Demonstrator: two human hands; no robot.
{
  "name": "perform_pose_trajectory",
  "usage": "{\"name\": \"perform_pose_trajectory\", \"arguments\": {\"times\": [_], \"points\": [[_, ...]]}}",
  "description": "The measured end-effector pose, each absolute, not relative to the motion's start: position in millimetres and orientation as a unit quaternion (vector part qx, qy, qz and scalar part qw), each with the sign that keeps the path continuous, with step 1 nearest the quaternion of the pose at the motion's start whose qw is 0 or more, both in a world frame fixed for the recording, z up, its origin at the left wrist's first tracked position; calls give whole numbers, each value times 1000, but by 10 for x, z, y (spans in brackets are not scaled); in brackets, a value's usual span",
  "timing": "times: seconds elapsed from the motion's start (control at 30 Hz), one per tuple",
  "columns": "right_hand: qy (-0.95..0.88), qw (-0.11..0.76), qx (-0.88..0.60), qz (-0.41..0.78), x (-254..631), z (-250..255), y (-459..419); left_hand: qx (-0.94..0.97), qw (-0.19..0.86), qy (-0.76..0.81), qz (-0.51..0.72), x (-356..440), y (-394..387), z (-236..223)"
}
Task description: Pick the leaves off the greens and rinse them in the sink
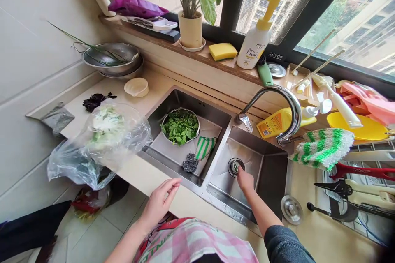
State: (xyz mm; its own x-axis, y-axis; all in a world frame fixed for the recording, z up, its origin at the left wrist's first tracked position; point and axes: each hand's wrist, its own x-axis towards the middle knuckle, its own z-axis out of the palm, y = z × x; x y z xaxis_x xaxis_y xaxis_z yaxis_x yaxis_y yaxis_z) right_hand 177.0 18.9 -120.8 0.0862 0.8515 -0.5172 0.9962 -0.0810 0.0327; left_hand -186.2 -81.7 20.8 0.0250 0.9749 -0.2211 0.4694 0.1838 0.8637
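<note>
My right hand point(245, 180) reaches down into the right basin point(253, 162) of the steel sink. Its fingers are pinched at the drain point(231, 169), on small green leaf scraps point(236, 167); the fingertips are partly hidden. My left hand point(162, 199) hovers by the counter's front edge, fingers stretched out and holding nothing. In the left basin point(160, 148) stands a round metal bowl point(197, 131) full of green leaves point(180, 126). Near the bowl lie a steel wool scrubber point(190, 163) and a green-and-white striped cloth point(205, 148). A round metal drain cover point(291, 209) rests on the counter to the right.
The faucet point(298, 107) arches over the right basin. Left of the sink are a plastic bag with pale vegetables point(108, 125), dark leaves point(95, 100), a small bowl point(136, 87) and stacked pans point(114, 55). A soap bottle point(251, 47) stands on the sill; scissors point(354, 191) lie at right.
</note>
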Motion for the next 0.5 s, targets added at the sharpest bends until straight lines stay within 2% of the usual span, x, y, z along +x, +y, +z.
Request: {"name": "perform_pose_trajectory", "arguments": {"times": [0.1,0.3,0.37,0.5], "points": [[649,228,703,-183,1642,-1120,81,585,440,615,293,-2088,-774,247],[640,228,713,-172,1395,-960,-26,603,454,584,299,-2535,-662,275],[655,219,700,-181,1395,-942,-60,605,445,586,304,-2635,-669,336],[746,147,621,-191,1504,-1046,-92,594,422,598,333,-2786,-806,409]]}}
